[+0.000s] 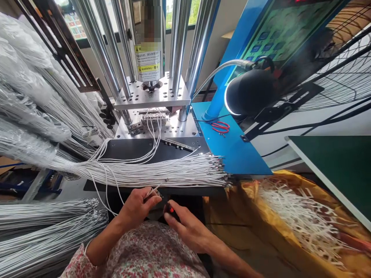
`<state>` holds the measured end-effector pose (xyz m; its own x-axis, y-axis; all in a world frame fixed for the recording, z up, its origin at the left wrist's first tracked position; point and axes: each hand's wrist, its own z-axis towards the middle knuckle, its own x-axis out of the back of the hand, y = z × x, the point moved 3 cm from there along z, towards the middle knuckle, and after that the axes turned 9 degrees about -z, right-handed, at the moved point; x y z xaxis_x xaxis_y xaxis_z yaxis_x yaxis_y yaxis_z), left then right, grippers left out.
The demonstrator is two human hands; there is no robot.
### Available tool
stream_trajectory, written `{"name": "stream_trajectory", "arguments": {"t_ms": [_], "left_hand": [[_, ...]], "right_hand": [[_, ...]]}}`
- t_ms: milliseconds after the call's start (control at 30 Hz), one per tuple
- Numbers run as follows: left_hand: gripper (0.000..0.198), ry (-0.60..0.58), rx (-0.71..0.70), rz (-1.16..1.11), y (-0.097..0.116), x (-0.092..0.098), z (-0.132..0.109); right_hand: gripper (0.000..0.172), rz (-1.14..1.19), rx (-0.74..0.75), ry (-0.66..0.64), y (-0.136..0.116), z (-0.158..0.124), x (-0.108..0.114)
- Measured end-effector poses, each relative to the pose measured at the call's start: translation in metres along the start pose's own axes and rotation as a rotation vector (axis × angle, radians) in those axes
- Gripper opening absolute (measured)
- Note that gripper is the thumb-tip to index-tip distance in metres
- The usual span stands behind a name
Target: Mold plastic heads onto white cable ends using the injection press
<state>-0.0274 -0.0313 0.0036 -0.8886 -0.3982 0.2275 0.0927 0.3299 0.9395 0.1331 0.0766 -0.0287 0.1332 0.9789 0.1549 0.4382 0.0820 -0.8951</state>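
Observation:
Just in front of my lap, my left hand (136,204) pinches the ends of thin white cables (157,188), with the fingers closed around them; small dark connector pieces seem to be at the tips. Close to its right, my right hand (188,224) is wrapped round a small tool with a black and red handle (170,209); its working end is hidden. Beyond both hands lies a thick bundle of white cables (162,173) across the black bench top. A few cables run up from it into a metal mould (155,120) on the press bed.
Steel columns and a plate (156,90) stand behind the mould. A metal strip (178,144) lies before it. Red-handled cutters (220,126) rest on the blue base (234,150), under a black lamp (252,92). White scraps fill a yellow bag (249,204). More cable bundles (46,231) lie left.

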Motion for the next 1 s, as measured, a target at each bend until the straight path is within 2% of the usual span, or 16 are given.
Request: {"name": "stream_trajectory", "arguments": {"t_ms": [133,200,267,333,400,433,500,533,567,600,667,700,767,833,900,1000], "left_hand": [[0.033,-0.297,0.184,-0.196,-0.005,0.005,-0.007],[0.035,-0.387,0.287,-0.339,-0.013,0.003,-0.011],[0.036,-0.426,0.343,-0.433,-0.020,0.003,-0.016],[0.035,-0.466,0.392,-0.481,-0.025,0.009,-0.022],[0.037,-0.477,0.431,-0.536,-0.027,0.024,-0.028],[0.038,-0.426,0.427,-0.572,-0.027,0.035,-0.029],[0.039,-0.207,0.370,-0.644,-0.024,0.057,-0.028],[0.039,-0.082,0.330,-0.666,-0.023,0.065,-0.026],[0.038,0.002,0.304,-0.676,-0.021,0.067,-0.025],[0.037,0.032,0.290,-0.676,-0.020,0.064,-0.022],[0.036,-0.002,0.286,-0.664,-0.019,0.045,-0.016],[0.037,-0.025,0.283,-0.653,-0.019,0.033,-0.012],[0.038,-0.047,0.275,-0.645,-0.020,0.011,-0.008],[0.038,-0.066,0.285,-0.667,-0.023,-0.003,-0.006],[0.038,-0.083,0.309,-0.701,-0.026,-0.011,-0.007],[0.036,-0.091,0.345,-0.735,-0.030,-0.015,-0.009]], "right_hand": [[0.038,0.722,-0.075,-0.473,-0.006,-0.017,-0.019],[0.037,0.866,-0.110,-0.522,-0.008,-0.024,-0.029],[0.035,0.881,-0.147,-0.501,-0.008,-0.029,-0.034],[0.033,0.865,-0.173,-0.508,-0.007,-0.033,-0.031],[0.032,0.902,-0.168,-0.436,-0.002,-0.035,-0.012],[0.031,0.937,-0.148,-0.316,0.003,-0.035,0.002],[0.033,0.974,-0.110,0.016,0.014,-0.037,0.033],[0.032,0.944,-0.103,0.122,0.019,-0.038,0.043],[0.031,0.865,-0.103,0.121,0.021,-0.038,0.045],[0.030,0.735,-0.094,0.068,0.022,-0.038,0.042],[0.027,0.370,-0.046,-0.048,0.020,-0.035,0.024],[0.024,0.184,-0.003,-0.034,0.017,-0.033,0.014],[0.021,-0.081,0.086,0.109,0.009,-0.026,0.000],[0.022,-0.159,0.154,0.235,-0.002,-0.017,-0.005],[0.024,-0.125,0.226,0.319,-0.013,-0.006,-0.003],[0.025,0.026,0.322,0.345,-0.029,0.012,0.006]]}}
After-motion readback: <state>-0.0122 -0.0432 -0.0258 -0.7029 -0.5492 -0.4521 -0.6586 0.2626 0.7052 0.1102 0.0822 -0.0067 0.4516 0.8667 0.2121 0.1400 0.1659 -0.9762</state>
